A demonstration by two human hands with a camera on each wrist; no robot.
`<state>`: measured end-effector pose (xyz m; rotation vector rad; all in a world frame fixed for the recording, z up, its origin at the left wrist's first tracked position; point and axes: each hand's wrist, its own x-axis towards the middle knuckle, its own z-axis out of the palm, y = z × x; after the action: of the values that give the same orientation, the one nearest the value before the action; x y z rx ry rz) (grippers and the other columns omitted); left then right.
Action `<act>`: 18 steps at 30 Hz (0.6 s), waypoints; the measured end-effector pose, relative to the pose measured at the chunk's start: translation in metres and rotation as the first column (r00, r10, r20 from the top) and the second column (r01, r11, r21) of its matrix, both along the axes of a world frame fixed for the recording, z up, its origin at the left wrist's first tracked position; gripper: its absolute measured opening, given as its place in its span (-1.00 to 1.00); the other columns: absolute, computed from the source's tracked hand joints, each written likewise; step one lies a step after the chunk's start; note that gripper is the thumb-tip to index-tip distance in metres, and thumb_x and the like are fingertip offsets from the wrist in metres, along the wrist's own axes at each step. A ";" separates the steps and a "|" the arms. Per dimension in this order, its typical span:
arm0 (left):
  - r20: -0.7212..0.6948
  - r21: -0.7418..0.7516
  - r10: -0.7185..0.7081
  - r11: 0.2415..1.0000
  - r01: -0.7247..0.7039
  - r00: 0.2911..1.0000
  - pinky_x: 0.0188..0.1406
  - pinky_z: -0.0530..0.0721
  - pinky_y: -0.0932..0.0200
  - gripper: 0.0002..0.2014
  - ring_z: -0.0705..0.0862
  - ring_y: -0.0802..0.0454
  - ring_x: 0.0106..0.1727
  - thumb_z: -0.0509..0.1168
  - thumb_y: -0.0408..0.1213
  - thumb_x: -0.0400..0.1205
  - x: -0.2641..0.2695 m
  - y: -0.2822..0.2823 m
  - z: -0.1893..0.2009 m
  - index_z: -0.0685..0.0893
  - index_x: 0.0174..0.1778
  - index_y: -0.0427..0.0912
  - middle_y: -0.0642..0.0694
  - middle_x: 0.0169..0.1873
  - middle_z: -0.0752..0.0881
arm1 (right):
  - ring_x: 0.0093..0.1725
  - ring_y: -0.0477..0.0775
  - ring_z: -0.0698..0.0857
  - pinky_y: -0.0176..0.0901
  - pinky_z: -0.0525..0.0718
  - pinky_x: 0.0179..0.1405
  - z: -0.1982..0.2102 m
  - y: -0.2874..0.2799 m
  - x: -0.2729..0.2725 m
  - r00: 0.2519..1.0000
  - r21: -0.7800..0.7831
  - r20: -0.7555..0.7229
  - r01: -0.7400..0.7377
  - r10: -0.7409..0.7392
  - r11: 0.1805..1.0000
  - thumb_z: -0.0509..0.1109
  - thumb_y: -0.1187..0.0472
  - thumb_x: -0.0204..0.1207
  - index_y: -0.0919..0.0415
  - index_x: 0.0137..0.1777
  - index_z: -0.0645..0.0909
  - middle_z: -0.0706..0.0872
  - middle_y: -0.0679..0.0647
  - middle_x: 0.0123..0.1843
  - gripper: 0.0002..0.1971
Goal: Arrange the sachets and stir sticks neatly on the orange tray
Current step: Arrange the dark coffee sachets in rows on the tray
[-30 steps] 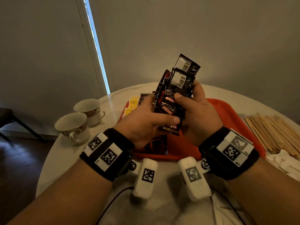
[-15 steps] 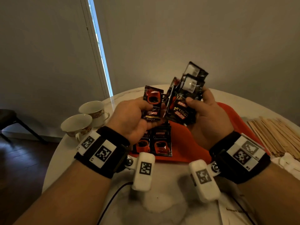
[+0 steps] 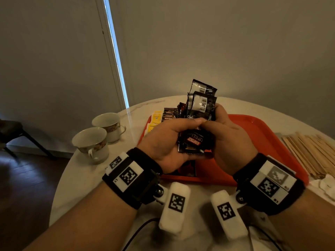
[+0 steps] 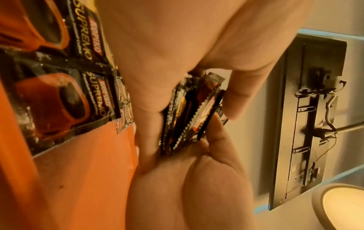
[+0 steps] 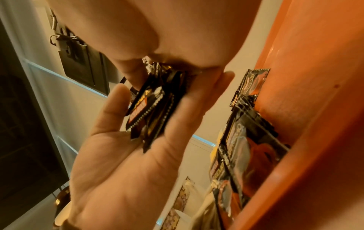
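Both hands, left hand (image 3: 163, 140) and right hand (image 3: 228, 140), clasp a bundle of coffee sachets (image 3: 196, 140) above the orange tray (image 3: 257, 134); sachets appear light, limp and slick, best pinched across flat faces.

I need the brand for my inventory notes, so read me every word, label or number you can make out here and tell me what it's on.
"KOPIKO": red label on the coffee sachets on the tray.
"SUPREMO": gold word beside it on those sachets.
"KOPIKO", upside down: bundle of sachets gripped by the left hand and right hand.
Barcodes on the bundle's backs: digits too small.
Yellow sachets: print blurred.
Wristband markers: patterns, not words.
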<state>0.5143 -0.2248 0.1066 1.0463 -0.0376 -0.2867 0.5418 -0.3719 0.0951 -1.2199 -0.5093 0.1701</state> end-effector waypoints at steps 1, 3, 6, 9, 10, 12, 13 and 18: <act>-0.003 -0.021 -0.013 1.000 0.013 1.000 0.34 0.67 -0.51 -0.54 0.77 -0.35 0.34 0.37 -0.30 0.60 0.000 0.000 0.000 0.69 0.47 -0.19 -0.31 0.33 0.78 | 0.30 0.06 0.79 0.05 0.79 0.21 0.000 0.000 0.000 1.000 -0.014 0.015 -0.001 0.001 1.000 0.18 0.41 0.75 0.02 0.52 0.50 0.80 0.01 0.32 -0.57; -0.008 -0.052 -0.017 0.999 0.017 1.000 0.15 0.80 -0.36 -0.53 0.82 -0.28 0.19 0.33 -0.29 0.60 0.001 0.002 0.001 0.69 0.48 -0.18 -0.27 0.27 0.80 | 0.25 0.00 0.80 -0.11 0.80 0.11 -0.001 -0.002 0.002 0.999 -0.041 0.042 -0.002 0.004 0.999 0.18 0.45 0.73 0.06 0.49 0.53 0.81 0.01 0.29 -0.58; -0.003 -0.055 -0.010 0.998 0.010 1.000 0.05 0.82 -0.18 -0.47 0.78 -0.26 0.16 0.30 -0.31 0.58 0.003 0.005 0.002 0.65 0.53 -0.23 -0.29 0.30 0.76 | 0.22 -0.07 0.78 -0.25 0.76 0.02 -0.003 -0.003 0.004 0.991 -0.130 0.115 0.078 -0.063 0.988 0.33 0.32 0.68 0.02 0.43 0.59 0.73 0.09 0.38 -0.64; -0.028 -0.026 0.028 0.999 -0.029 0.999 0.07 0.79 -0.23 -0.38 0.79 -0.32 0.16 0.44 -0.34 0.47 0.007 0.009 -0.001 0.64 0.52 -0.25 -0.36 0.33 0.74 | 0.31 0.01 0.72 -0.10 0.75 0.16 -0.003 -0.007 0.008 0.972 -0.243 0.205 0.161 -0.111 0.957 0.45 0.10 0.46 -0.12 0.39 0.61 0.64 0.06 0.42 -0.54; -0.035 -0.011 0.048 0.999 -0.049 0.998 0.06 0.78 -0.26 -0.33 0.80 -0.35 0.15 0.49 -0.35 0.41 0.010 0.011 -0.003 0.63 0.52 -0.26 -0.39 0.32 0.75 | 0.32 0.03 0.73 -0.03 0.76 0.17 -0.004 -0.008 0.010 0.976 -0.226 0.191 0.150 -0.107 0.963 0.49 0.13 0.41 -0.12 0.40 0.58 0.66 0.05 0.40 -0.48; -0.032 0.022 0.065 0.998 -0.065 0.997 0.03 0.76 -0.30 -0.36 0.81 -0.42 0.15 0.50 -0.39 0.42 0.011 0.012 -0.003 0.62 0.48 -0.30 -0.43 0.26 0.77 | 0.34 0.10 0.74 0.06 0.78 0.17 -0.004 -0.011 0.014 0.990 -0.120 0.119 0.091 -0.077 0.989 0.55 0.27 0.32 -0.13 0.46 0.47 0.68 0.07 0.39 -0.31; -0.016 0.041 0.062 0.997 -0.061 0.998 0.02 0.77 -0.30 -0.48 0.81 -0.44 0.16 0.44 -0.43 0.50 0.011 0.012 -0.003 0.64 0.44 -0.31 -0.44 0.22 0.78 | 0.35 0.15 0.74 0.11 0.78 0.20 -0.003 -0.012 0.015 0.995 -0.061 0.083 0.064 -0.059 0.996 0.56 0.34 0.30 -0.15 0.49 0.43 0.68 0.10 0.40 -0.23; 0.046 0.115 -0.019 0.993 0.014 0.999 -0.03 0.78 -0.16 -0.60 0.83 -0.21 -0.03 0.32 -0.55 0.61 0.007 0.009 -0.003 0.70 0.34 -0.18 -0.27 0.04 0.82 | 0.35 0.24 0.75 0.18 0.71 0.37 0.000 -0.010 0.011 0.996 0.062 0.059 0.057 -0.061 0.996 0.50 0.35 0.44 0.13 0.44 0.59 0.78 0.16 0.33 -0.47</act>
<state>0.5209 -0.2153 0.1032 1.1671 -0.0728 -0.2820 0.5530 -0.3820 0.0954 -1.1829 -0.5270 0.0673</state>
